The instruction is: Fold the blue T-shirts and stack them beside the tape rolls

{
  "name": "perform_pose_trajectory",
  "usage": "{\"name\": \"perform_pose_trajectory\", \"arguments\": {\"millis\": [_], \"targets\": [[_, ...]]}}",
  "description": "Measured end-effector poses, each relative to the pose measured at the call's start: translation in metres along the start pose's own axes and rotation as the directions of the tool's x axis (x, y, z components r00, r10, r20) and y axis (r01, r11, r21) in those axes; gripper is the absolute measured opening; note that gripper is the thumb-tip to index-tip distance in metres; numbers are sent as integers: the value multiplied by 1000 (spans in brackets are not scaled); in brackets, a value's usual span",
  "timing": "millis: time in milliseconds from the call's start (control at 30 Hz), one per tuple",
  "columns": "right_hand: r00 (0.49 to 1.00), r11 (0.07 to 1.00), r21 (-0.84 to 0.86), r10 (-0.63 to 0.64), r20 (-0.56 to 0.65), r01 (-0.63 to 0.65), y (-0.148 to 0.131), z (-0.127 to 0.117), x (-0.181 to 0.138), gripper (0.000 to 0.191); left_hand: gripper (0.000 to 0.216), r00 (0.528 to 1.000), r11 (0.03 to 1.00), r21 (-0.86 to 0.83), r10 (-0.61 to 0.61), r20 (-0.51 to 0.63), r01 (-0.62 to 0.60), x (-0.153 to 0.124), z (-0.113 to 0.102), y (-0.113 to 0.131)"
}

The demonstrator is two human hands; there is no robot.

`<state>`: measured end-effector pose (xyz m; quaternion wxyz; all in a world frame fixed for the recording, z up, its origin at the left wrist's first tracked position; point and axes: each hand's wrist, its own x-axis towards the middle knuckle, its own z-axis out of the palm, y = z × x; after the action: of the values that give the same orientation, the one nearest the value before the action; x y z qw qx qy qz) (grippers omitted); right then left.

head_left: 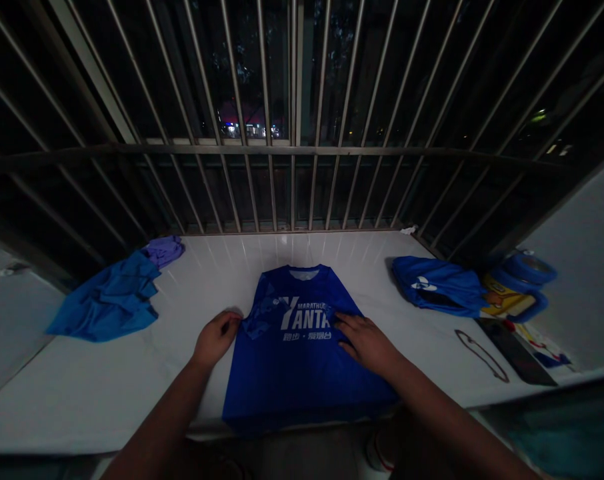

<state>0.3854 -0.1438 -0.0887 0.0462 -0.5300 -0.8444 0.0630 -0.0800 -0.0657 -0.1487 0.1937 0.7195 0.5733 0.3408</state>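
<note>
- The blue shirt (302, 353) lies flat, front up, at the middle of the white ledge (82, 393); its hem hangs over the near edge and its collar points toward the window bars (292, 120).
- The left hand (216, 337) sits at the shirt's left edge, fingers curled closed around the folded-in fabric there.
- The right hand (365, 341) rests palm down on the shirt's right side, fingers extended and spread, gripping nothing.
- A crumpled blue garment (107, 303) lies far left, touching a purple cloth (165, 251).
- A folded blue garment (439, 285) lies to the right, well apart from the shirt.
- Blue tape rolls (529, 273), a wire loop (482, 355) and a dark flat object (519, 353) occupy the right end.
</note>
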Motion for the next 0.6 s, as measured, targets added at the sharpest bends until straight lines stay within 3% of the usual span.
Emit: {"name": "perform_pose_trajectory", "arguments": {"millis": [200, 400, 500, 600], "targets": [[994, 994, 44, 99, -42, -97, 31, 12, -16, 64, 37, 1000, 1000, 23, 2, 12, -2, 0, 1, -1], [960, 958, -63, 279, -24, -280, 26, -2, -5, 51, 34, 999, 999, 13, -32, -31, 33, 0, 2, -4], [878, 870, -119, 471, -83, -478, 23, -14, -1, 45, 36, 983, 993, 21, -112, -147, 117, 14, 6, 20], [797, 788, -120, 594, -114, -604, 27, -15, -6, 37, 36, 995, 994, 93, -40, -87, 48, 47, 29, 73]]}}
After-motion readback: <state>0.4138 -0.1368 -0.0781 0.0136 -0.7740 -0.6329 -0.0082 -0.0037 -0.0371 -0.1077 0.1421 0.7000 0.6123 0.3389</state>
